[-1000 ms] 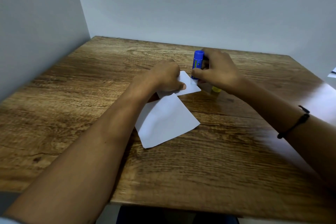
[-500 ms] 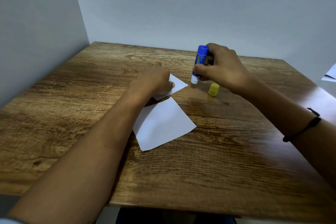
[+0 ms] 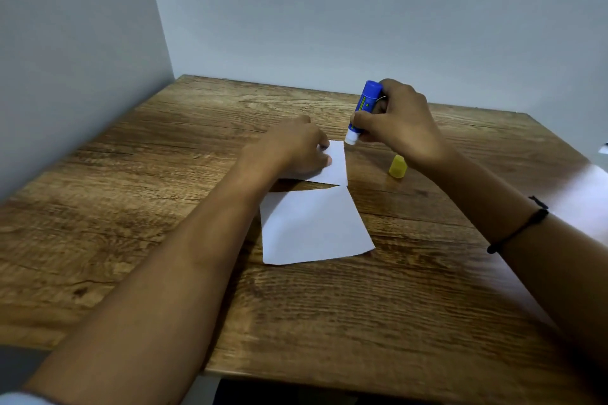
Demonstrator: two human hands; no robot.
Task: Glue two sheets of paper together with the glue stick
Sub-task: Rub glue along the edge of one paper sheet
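Note:
Two white paper sheets lie on the wooden table (image 3: 411, 306). The far sheet (image 3: 336, 164) is pinned flat under the fingers of my left hand (image 3: 296, 149), which hides most of it. The near sheet (image 3: 312, 227) lies loose just in front, almost touching the far one at a corner. My right hand (image 3: 399, 123) grips the blue glue stick (image 3: 364, 108), tilted with its white glue tip down at the far sheet's top right corner. The stick's yellow cap (image 3: 397, 166) stands on the table right of the sheets, beside my right wrist.
Grey walls close the table at the back and left. A white scrap (image 3: 603, 149) shows at the right edge of view. Bright light glares on the table's right side.
My left hand has turned the far sheet so its edge runs straighter. The glue stick lifted off the sheet to the right, then came back to the sheet's top right corner.

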